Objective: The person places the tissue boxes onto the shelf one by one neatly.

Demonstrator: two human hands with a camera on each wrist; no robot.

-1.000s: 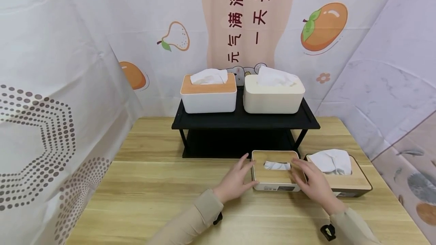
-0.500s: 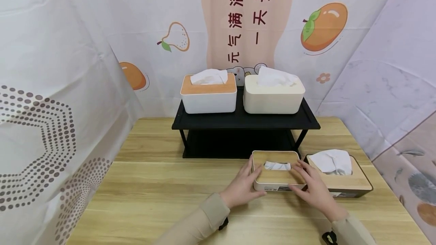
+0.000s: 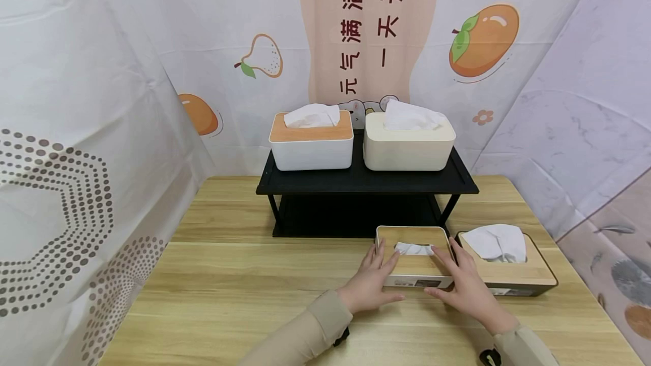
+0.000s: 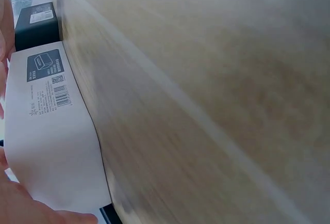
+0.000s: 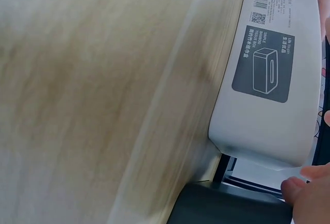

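A tissue box [image 3: 422, 267] with a light wood lid and white sides stands on the wooden table between both hands. My left hand [image 3: 368, 287] lies at its left front corner, fingers extended over the lid's left edge and thumb stretched out before the front side. From the other side my right hand [image 3: 468, 287] reaches the right front corner, its fingers spread over the lid's right edge. White tissue [image 3: 414, 249] shows in the lid's slot. Both wrist views show the printed front side of the tissue box [image 5: 294, 126] close to the table.
Right beside my right hand stands a dark tissue box [image 3: 524, 287] with a wood lid. Behind is a black two-tier rack [image 3: 366, 185], bearing a white tissue box [image 3: 312, 154] with a wood lid and a cream tissue box [image 3: 409, 154]. Printed cloth [image 3: 229, 16] hangs around the table.
My left hand has shifted right and inward over the lid's edge. My right hand's thumb has moved left before the front side. The tissue box has stayed nearly in place.
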